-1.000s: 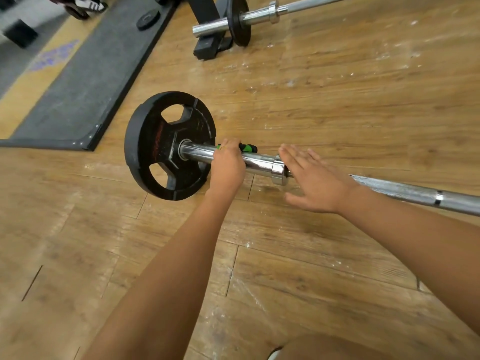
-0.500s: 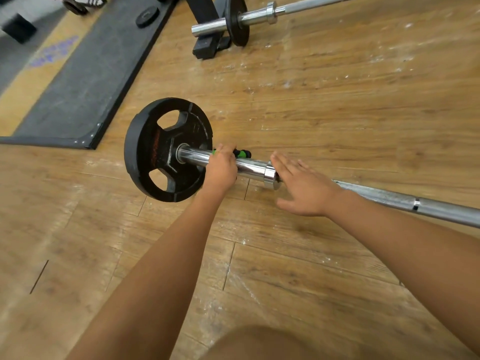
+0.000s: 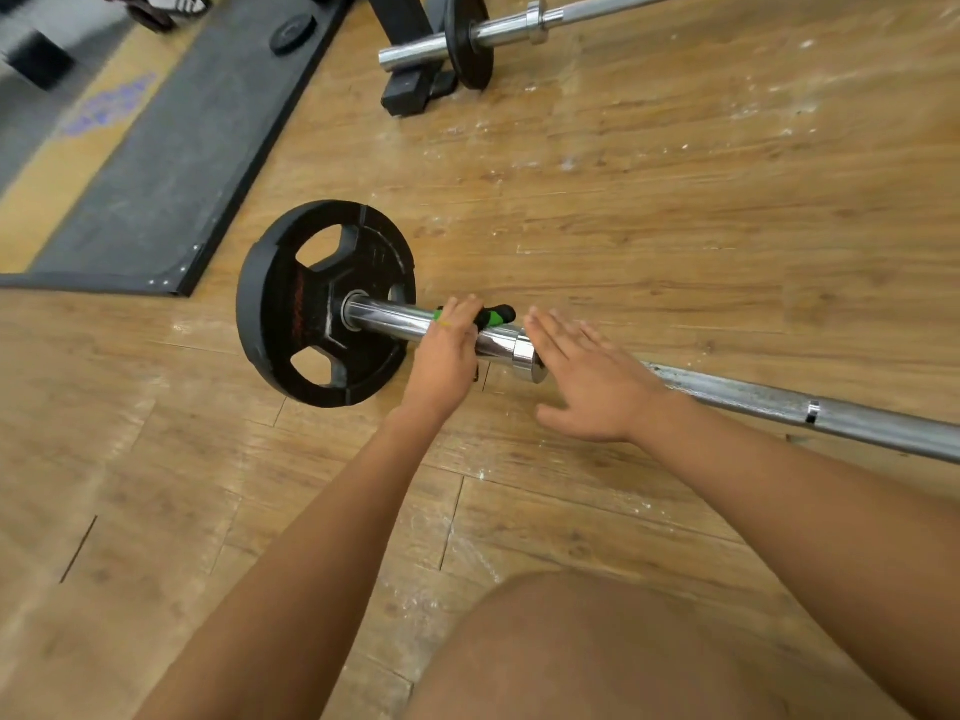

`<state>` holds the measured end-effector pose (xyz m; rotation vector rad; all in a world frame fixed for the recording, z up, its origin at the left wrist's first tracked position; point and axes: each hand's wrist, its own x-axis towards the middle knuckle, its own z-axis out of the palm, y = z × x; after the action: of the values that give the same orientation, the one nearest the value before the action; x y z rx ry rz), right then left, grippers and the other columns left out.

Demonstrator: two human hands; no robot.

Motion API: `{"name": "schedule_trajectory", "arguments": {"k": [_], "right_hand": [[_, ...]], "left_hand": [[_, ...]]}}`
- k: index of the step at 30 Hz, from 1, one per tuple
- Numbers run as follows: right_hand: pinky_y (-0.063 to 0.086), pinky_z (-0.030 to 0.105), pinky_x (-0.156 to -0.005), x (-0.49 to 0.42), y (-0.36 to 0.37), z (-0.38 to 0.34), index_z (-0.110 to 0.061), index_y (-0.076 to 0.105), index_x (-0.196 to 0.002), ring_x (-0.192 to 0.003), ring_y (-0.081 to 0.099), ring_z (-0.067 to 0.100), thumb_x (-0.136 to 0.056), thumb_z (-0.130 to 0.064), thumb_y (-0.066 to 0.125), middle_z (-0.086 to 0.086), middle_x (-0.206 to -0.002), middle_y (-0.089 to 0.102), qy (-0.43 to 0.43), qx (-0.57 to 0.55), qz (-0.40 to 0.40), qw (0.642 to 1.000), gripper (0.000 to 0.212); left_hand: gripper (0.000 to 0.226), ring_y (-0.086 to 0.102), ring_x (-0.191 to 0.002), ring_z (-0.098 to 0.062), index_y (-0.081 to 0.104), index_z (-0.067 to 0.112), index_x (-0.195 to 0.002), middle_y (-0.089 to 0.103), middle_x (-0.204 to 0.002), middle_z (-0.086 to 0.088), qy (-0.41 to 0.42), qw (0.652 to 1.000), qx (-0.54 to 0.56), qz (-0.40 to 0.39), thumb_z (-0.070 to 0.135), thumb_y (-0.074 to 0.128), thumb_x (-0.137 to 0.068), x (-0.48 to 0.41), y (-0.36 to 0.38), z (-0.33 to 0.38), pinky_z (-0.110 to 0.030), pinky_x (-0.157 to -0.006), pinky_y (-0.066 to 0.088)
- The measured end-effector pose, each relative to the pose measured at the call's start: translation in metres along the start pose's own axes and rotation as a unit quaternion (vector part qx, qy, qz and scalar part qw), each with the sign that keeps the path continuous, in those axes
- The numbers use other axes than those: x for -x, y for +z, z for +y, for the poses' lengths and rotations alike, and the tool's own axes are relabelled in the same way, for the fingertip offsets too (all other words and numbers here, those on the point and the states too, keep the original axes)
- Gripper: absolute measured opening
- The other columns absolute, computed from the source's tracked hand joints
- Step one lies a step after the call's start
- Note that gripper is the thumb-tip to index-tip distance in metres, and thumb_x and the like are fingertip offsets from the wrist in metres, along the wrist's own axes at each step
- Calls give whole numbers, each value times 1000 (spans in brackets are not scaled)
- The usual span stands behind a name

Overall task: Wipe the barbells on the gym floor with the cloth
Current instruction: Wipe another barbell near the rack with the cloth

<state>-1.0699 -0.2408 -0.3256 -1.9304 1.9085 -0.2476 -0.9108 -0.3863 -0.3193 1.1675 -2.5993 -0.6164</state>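
I see bare floor (image 3: 675,241) beyond the sleeve (image 3: 395,322); the plate (image 3: 322,304) blocks its left end, the collar (image 3: 525,356) its right.

cloth (image 3: 497,315) mostly hidden, barbell (image 3: 831,407) cut off — right

Mirror-bright polished chrome on the thick end of the near barbell (image 3: 400,322), giving way to dull grey, finely roughened steel flecked with white along its thin shaft. Matt black rubber, scuffed pale at the edges, on the plate (image 3: 280,283); soft-looking green-and-black fabric for the cloth (image 3: 497,315); glossy chrome again on the far barbell (image 3: 498,33). Varnished wood planks with a low sheen and chalky white smears for the floor (image 3: 675,200), and coarse, matt dark-grey rubber for the mat (image 3: 171,148).
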Motion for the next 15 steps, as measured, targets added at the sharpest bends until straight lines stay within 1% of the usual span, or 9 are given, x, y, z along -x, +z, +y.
{"name": "schedule_trajectory", "arguments": {"k": [2, 4, 6, 7, 9, 12, 15], "right_hand": [[-7, 38, -125, 0, 0, -1, -16, -26, -154, -152, -19, 16, -95, -55, 46, 4, -163, -28, -1, 1, -1, 1000, 101], [-7, 40, -125, -2, 0, -1, -16, -27, -153, -152, -19, 16, -95, -56, 45, 4, -162, -29, 2, 6, 0, 1000, 102], [-7, 42, -125, -2, 2, -2, -16, -28, -153, -152, -19, 17, -95, -58, 44, 3, -162, -30, 9, 13, 4, 1000, 102], [-7, 42, -125, -3, 4, -1, -16, -27, -154, -153, -19, 17, -94, -59, 43, 3, -162, -30, 11, 13, 10, 1000, 102], [-6, 42, -126, -5, 7, 1, -16, -25, -155, -153, -16, 17, -93, -60, 43, 3, -163, -28, 12, 9, 24, 1000, 103], [-6, 40, -126, -7, 6, 6, -14, -23, -156, -154, -15, 17, -92, -60, 42, 4, -164, -26, 9, -1, 35, 999, 102], [-6, 39, -126, -7, 4, 5, -14, -24, -156, -154, -15, 17, -93, -60, 42, 5, -164, -26, 9, -3, 28, 1000, 102]], "left_hand": [[38, 42, -141, -32, 54, 6, -140, 58, -137, -10, -25, 1000, 8, 1, 4, 40, -104, -6, -1, -5, -50, -114, 38], [39, 34, -147, -28, 54, 6, -142, 55, -143, -11, -74, 997, 17, 15, 7, 39, -106, -13, 0, -1, -48, -120, 31], [39, 27, -151, -25, 54, 8, -142, 51, -149, -11, -100, 994, 28, 39, 7, 39, -106, -12, 4, 9, -44, -122, 26], [39, 26, -151, -24, 54, 9, -142, 50, -150, -10, -98, 994, 33, 46, 7, 39, -106, -9, 6, 13, -43, -121, 27], [41, 24, -152, -22, 52, 12, -145, 48, -152, -6, -73, 996, 44, 33, 8, 39, -107, 1, 9, 18, -40, -121, 26], [44, 18, -153, -16, 44, 18, -151, 39, -159, 1, -29, 999, 40, -1, 10, 38, -108, 10, 9, 14, -27, -117, 21], [45, 19, -153, -17, 44, 16, -151, 39, -159, 0, -22, 999, 34, -5, 9, 39, -107, 4, 6, 12, -21, -115, 18]]}}
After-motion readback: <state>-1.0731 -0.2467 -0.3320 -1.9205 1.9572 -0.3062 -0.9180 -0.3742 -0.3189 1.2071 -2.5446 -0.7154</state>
